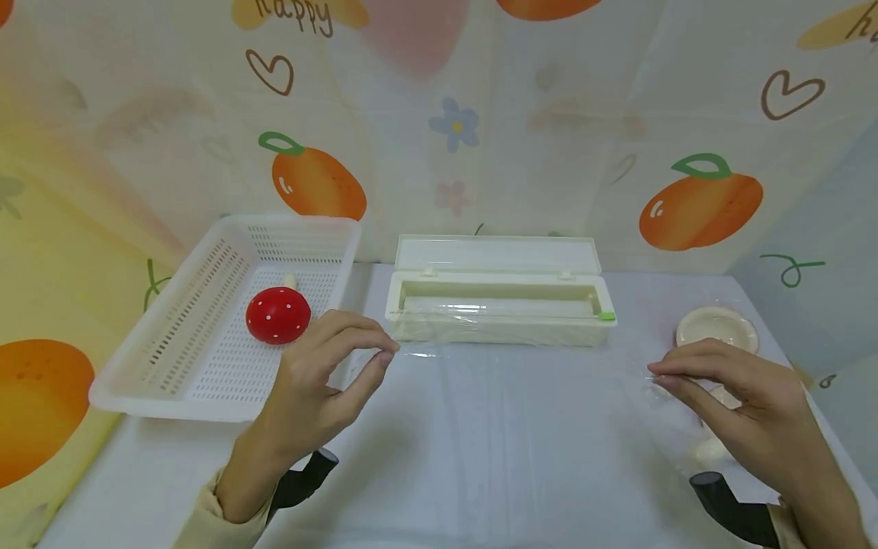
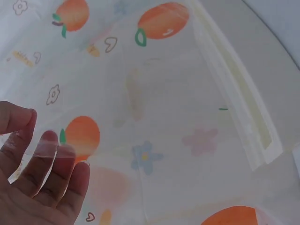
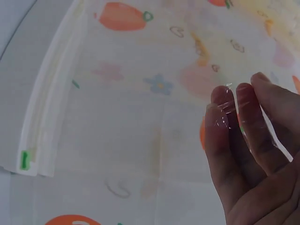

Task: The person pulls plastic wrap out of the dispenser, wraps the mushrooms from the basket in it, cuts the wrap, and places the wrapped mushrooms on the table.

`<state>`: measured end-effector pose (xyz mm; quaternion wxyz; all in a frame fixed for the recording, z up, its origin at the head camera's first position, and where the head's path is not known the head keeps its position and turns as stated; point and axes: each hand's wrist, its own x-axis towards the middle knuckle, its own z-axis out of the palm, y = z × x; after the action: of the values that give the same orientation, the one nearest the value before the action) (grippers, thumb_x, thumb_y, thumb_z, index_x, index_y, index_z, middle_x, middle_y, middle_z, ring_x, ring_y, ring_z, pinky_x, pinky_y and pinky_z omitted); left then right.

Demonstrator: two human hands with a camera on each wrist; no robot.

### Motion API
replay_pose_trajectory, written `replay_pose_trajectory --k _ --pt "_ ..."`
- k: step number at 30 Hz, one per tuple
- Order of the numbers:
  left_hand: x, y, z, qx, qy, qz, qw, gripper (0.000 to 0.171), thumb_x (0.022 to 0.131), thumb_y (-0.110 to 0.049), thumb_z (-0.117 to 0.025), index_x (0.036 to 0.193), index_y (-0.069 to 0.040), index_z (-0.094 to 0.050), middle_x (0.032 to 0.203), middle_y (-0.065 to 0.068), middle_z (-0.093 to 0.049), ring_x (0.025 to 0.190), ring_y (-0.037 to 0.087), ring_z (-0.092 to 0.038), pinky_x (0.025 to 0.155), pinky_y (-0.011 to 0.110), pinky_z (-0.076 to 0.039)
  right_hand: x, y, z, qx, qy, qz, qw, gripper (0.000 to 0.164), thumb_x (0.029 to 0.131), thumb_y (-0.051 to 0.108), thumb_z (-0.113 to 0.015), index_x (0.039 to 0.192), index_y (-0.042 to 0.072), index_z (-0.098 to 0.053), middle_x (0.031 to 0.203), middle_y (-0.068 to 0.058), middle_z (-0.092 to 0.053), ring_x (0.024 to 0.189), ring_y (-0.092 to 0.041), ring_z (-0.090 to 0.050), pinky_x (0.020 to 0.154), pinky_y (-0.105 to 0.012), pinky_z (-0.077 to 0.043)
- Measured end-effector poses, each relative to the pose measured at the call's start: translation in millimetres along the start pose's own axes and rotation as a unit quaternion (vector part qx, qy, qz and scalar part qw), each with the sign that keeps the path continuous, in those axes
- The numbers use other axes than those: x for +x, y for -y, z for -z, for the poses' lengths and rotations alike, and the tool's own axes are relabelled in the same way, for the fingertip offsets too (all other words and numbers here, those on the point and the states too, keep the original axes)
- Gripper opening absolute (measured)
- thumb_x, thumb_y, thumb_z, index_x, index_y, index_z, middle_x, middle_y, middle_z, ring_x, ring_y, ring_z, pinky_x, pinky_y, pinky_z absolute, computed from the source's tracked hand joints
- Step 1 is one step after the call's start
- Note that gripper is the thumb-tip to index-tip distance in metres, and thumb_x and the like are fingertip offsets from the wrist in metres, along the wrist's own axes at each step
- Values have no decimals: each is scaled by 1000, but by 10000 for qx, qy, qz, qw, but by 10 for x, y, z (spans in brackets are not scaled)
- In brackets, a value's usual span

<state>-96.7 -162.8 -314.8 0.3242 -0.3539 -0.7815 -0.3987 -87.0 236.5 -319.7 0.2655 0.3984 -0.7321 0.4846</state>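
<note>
A sheet of clear plastic wrap [image 1: 507, 404] stretches between both hands above the white table, faint but visible by its glints and creases. Thumb and fingertips of my left hand [image 1: 328, 381] pinch its left edge, in front of the basket. On the other side my right hand [image 1: 748, 415] pinches the right edge between thumb and forefinger. Behind the sheet stands a cream wrap dispenser box [image 1: 501, 331] with its lid raised and a green slider [image 1: 607, 316] at the right end. Film clings to the box's front. In the right wrist view, film [image 3: 224, 123] glints over the fingers.
A white perforated basket [image 1: 165, 320] stands at the left, with a red mushroom-shaped object [image 1: 277, 315] with white dots in it. Pale round dishes [image 1: 716, 326] lie at the right, partly behind the right hand. A printed cloth [image 1: 480, 175] hangs behind the table.
</note>
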Motion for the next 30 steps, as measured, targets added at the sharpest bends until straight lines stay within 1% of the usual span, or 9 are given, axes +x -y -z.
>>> replay_pose_trajectory --k 4,8,14,16,18,21,24,26,30 --pt "-122 -40 -2 -182 189 -72 9996 28 100 -28 -54 93 -6 -70 97 9 -64 93 18 -59 92 12 -47 -135 -12 0 171 293 -108 9994 20 89 12 -72 94 -7 -73 97 -1 -74 97 -7 -63 90 -10 -47" --pt "-216 -51 -1 -278 326 -212 9989 24 101 -24 -55 95 -5 -68 92 5 -65 86 14 -60 88 12 -50 -209 5 3 107 420 -206 9988 19 90 14 -72 96 -4 -73 97 2 -74 96 -5 -64 90 -9 -47" --pt "-238 -38 -16 -378 14 -631 9973 22 100 -17 -57 93 0 -68 87 7 -65 81 14 -59 82 15 -52 -175 83 -10 183 197 -161 9995 21 88 14 -73 93 -7 -73 96 0 -75 94 -5 -65 88 -9 -48" --pt "-247 -45 -17 -463 -14 -742 9962 21 99 -16 -56 91 0 -68 86 6 -63 81 13 -58 79 17 -52 -161 85 -16 569 180 -71 9982 20 88 9 -74 93 -11 -72 97 -3 -75 95 -7 -65 88 -10 -48" --pt "-273 -54 -20 -523 44 -807 9954 20 98 -15 -56 89 -1 -67 85 6 -62 80 13 -57 77 18 -51 -184 70 -15 540 283 -101 9981 20 88 10 -73 94 -9 -72 98 -1 -75 94 -6 -65 88 -9 -48" --pt "-347 -56 -22 -612 299 -747 9949 20 98 -16 -54 88 -5 -66 86 3 -61 82 12 -55 76 18 -50 -256 2 -34 858 483 -60 9951 17 88 6 -73 95 -9 -72 97 -3 -75 93 -7 -65 87 -10 -49" --pt "-450 -38 -45 -670 598 -620 9940 19 99 -18 -52 88 -9 -66 87 0 -59 84 11 -54 76 18 -48 -400 -44 -69 645 662 -309 9952 13 85 2 -75 97 -3 -72 95 -1 -73 87 -5 -64 82 -10 -50" --pt "-524 -21 -66 -701 820 -530 9927 17 99 -17 -52 90 -11 -66 88 -2 -59 83 8 -55 76 16 -48 -504 -62 -105 585 756 -535 9940 19 80 -7 -77 97 0 -72 93 0 -71 85 -4 -63 78 -11 -51" --pt "-669 13 -108 -749 1308 -367 9879 11 97 -14 -55 92 -15 -65 86 -6 -60 79 4 -57 75 12 -49 -713 -118 -187 502 936 -828 9909 42 66 -22 -76 98 5 -73 88 1 -68 81 -4 -61 71 -13 -50"
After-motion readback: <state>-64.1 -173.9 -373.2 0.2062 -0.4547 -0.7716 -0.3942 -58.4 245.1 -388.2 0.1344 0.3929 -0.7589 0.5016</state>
